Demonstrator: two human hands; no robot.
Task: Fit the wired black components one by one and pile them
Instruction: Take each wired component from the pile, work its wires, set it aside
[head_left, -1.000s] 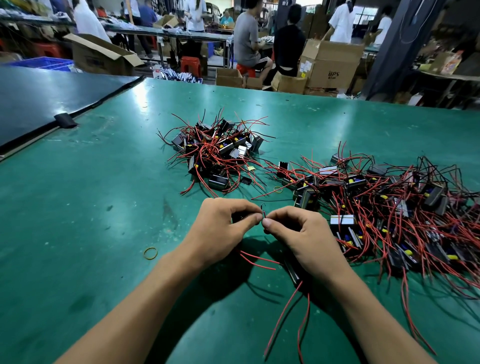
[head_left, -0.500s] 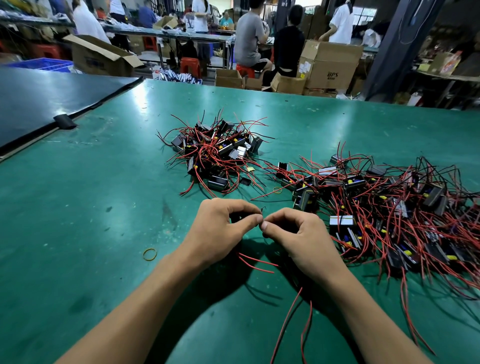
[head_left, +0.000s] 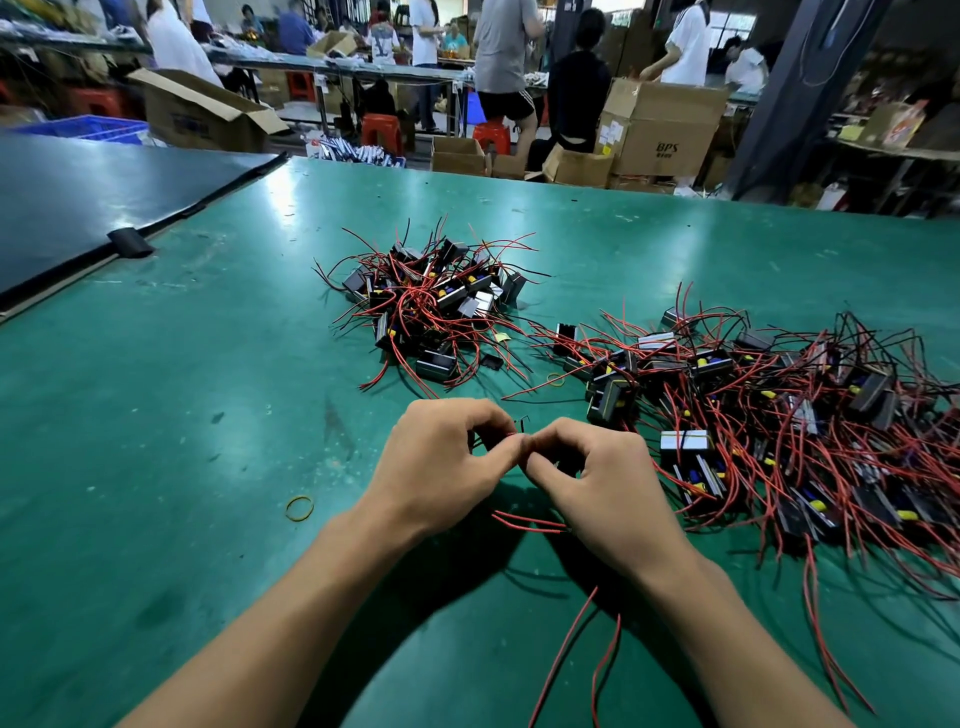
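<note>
So, we've got our left hand (head_left: 441, 457) and right hand (head_left: 602, 483) meeting low over the green table (head_left: 182, 415). Both thumb-and-forefinger tips pinch one wired black component (head_left: 475, 442), which our curled fingers mostly hide. Its red leads (head_left: 571, 639) trail back toward us, out of the way. We're probably holding it close and centred for squeezing power. The big loose heap (head_left: 779, 415) sits just right for easy grabbing. The smaller pile (head_left: 431, 306) farther ahead looks like our finished ones.
</note>
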